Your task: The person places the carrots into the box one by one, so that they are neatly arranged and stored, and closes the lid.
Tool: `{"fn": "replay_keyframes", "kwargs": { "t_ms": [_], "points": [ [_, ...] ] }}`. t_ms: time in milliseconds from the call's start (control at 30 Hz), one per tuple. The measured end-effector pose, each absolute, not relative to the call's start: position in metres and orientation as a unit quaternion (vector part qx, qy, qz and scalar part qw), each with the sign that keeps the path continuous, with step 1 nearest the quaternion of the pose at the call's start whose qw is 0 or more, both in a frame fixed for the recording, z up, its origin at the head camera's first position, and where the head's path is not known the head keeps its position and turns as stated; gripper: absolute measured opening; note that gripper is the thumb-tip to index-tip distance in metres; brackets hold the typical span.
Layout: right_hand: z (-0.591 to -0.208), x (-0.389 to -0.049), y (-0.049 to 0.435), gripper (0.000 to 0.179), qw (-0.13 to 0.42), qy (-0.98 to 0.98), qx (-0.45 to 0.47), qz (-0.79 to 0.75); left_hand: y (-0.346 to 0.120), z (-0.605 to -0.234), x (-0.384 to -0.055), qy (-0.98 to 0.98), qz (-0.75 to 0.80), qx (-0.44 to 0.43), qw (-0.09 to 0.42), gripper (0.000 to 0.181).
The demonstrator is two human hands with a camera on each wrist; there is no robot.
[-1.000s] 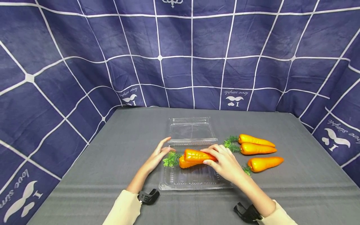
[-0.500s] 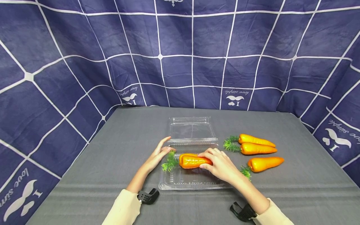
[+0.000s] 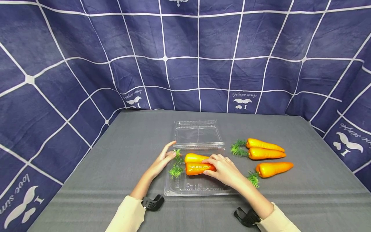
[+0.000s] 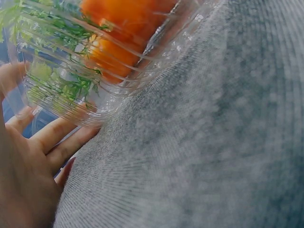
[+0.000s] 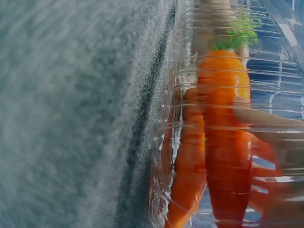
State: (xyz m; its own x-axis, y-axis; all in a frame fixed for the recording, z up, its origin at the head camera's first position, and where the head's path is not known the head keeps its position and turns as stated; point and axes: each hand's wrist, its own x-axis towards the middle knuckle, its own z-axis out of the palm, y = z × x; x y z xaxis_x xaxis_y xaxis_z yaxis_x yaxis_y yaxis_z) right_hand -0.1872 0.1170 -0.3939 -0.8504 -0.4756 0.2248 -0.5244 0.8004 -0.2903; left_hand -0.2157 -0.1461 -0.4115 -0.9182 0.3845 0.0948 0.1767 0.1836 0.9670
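Note:
An open clear plastic clamshell box (image 3: 203,192) lies on the grey cloth, its lid (image 3: 197,133) folded back. Two orange toy carrots with feathery green tops are inside, side by side. My right hand (image 3: 226,169) grips the nearer carrot (image 3: 196,168) by its narrower right part; the farther carrot (image 3: 192,158) is partly hidden by the fingers. Seen through the box wall in the right wrist view, fingers and thumb are around that carrot (image 5: 225,128). My left hand (image 3: 163,163) touches the box's left side with extended fingers, beside the green tops (image 4: 57,85).
To the right of the box lie three more toy carrots: a far one (image 3: 263,145), a middle one (image 3: 266,153) and a near one (image 3: 273,169) set apart. A blue curtain with white lines (image 3: 214,74) hangs behind the grey table surface (image 3: 139,135).
My right hand has lowered the held carrot and moved it nearer to me, from on top of the other carrot to beside it in the box. My left hand has stayed put.

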Motion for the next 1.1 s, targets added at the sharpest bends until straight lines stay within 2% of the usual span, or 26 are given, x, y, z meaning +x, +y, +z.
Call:
{"fn": "replay_keyframes", "kwargs": {
  "t_ms": [533,767,1100],
  "points": [
    [-0.397,-0.187,0.109,0.029,0.030,-0.959,0.237,0.154,-0.146,-0.411,-0.217,0.762,0.616,0.178,0.089,0.053],
    [-0.399,-0.186,0.111,0.031,0.048,-0.957,0.250,0.137,-0.146,-0.412,-0.215,0.761,0.617,0.181,0.089,0.055],
    [-0.390,-0.188,0.120,0.035,0.013,-0.945,0.269,0.186,-0.146,-0.411,-0.216,0.761,0.616,0.185,0.085,0.054]
  ]
}}
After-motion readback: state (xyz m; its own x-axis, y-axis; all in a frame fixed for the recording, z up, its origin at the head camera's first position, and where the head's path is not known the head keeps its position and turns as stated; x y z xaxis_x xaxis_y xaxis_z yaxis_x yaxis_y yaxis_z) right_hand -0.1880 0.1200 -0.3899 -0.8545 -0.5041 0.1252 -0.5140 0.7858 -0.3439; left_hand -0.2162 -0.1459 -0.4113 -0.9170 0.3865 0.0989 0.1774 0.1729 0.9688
